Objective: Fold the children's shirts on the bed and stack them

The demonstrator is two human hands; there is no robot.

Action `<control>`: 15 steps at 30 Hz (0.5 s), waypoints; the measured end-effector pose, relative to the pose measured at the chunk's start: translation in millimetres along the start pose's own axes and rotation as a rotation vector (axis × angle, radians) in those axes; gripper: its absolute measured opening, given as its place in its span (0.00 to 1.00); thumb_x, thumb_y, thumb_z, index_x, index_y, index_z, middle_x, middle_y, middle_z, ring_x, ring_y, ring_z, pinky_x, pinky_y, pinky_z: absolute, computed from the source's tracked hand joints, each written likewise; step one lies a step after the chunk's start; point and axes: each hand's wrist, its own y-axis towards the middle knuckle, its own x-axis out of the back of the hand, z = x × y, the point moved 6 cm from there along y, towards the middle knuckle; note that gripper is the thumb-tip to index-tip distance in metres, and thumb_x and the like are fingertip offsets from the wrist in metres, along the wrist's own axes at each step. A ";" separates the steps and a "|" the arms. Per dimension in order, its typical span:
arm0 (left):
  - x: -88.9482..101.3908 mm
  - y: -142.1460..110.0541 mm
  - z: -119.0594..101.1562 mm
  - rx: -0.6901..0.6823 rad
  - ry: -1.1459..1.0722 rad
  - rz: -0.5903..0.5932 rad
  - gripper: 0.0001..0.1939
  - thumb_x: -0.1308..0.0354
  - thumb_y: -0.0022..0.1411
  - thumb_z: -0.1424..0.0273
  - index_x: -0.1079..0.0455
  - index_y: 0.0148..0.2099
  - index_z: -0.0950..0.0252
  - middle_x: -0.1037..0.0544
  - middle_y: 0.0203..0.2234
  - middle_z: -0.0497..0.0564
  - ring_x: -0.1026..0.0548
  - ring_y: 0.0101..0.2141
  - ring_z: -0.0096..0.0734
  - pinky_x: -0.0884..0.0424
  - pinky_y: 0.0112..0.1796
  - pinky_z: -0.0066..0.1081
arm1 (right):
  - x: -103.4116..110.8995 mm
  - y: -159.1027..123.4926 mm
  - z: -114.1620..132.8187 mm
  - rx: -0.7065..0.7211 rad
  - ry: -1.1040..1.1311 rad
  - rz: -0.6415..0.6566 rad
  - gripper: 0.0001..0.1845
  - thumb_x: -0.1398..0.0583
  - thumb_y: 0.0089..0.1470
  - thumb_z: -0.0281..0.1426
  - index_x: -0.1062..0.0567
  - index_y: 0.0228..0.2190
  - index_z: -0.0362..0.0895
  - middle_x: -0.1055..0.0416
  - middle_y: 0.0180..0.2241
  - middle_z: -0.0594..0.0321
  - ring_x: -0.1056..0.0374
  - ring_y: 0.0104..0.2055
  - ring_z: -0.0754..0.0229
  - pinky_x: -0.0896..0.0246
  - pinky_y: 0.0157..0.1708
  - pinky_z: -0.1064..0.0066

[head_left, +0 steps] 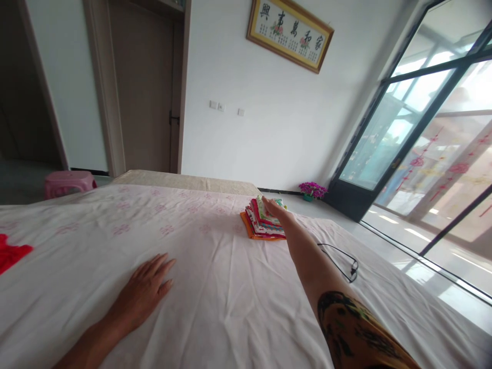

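Your right hand (274,207) lies flat atop folded, stacked cloths (254,221), your left hand (146,288) outstretched on the sheet (215,297); red cloth (11,253) lies unstacked.

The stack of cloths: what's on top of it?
The right hand lies on top of the stack of cloths, over a light piece with green on it. Whatever is directly beneath the hand is covered and cannot be seen.
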 end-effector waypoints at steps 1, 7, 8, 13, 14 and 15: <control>0.3 0.0 -0.3 0.001 0.000 0.005 0.26 0.55 0.68 0.57 0.33 0.62 0.61 0.32 0.62 0.56 0.35 0.61 0.43 0.39 0.60 0.44 | 3.4 1.2 -0.9 -0.008 -0.002 0.000 0.28 0.60 0.67 0.41 0.34 0.60 0.49 0.34 0.59 0.55 0.43 0.63 0.47 0.50 0.60 0.47; -0.9 1.9 1.1 0.003 0.015 0.026 0.26 0.54 0.68 0.56 0.34 0.63 0.60 0.33 0.62 0.56 0.35 0.61 0.43 0.38 0.60 0.44 | -5.3 10.2 -5.6 0.014 -0.020 0.012 0.25 0.53 0.65 0.37 0.37 0.61 0.55 0.43 0.65 0.57 0.55 0.68 0.43 0.59 0.61 0.37; -1.1 2.0 1.4 0.001 0.015 0.025 0.26 0.54 0.68 0.56 0.34 0.63 0.60 0.33 0.62 0.55 0.35 0.61 0.43 0.38 0.60 0.44 | -10.3 11.7 -7.1 0.025 -0.021 0.019 0.26 0.53 0.64 0.37 0.38 0.62 0.55 0.46 0.66 0.58 0.58 0.69 0.42 0.60 0.61 0.36; -1.5 0.6 1.3 -0.011 0.024 0.017 0.26 0.52 0.67 0.56 0.34 0.63 0.58 0.33 0.62 0.54 0.36 0.61 0.42 0.39 0.61 0.44 | -33.8 22.4 -16.1 0.103 -0.051 0.045 0.29 0.54 0.64 0.37 0.45 0.66 0.57 0.54 0.69 0.63 0.66 0.71 0.43 0.59 0.61 0.34; -1.5 0.1 1.4 -0.014 0.031 0.014 0.26 0.51 0.67 0.56 0.34 0.63 0.58 0.34 0.63 0.53 0.36 0.61 0.42 0.39 0.61 0.44 | -37.5 25.2 -17.7 0.104 -0.054 0.041 0.29 0.54 0.65 0.37 0.46 0.66 0.57 0.52 0.69 0.63 0.64 0.71 0.43 0.59 0.62 0.36; -1.5 -0.4 1.5 -0.018 0.038 0.012 0.26 0.51 0.66 0.56 0.34 0.63 0.57 0.34 0.63 0.53 0.36 0.62 0.42 0.40 0.61 0.43 | -41.0 28.0 -18.9 0.098 -0.055 0.034 0.29 0.54 0.65 0.37 0.46 0.66 0.57 0.51 0.69 0.63 0.63 0.70 0.44 0.59 0.62 0.36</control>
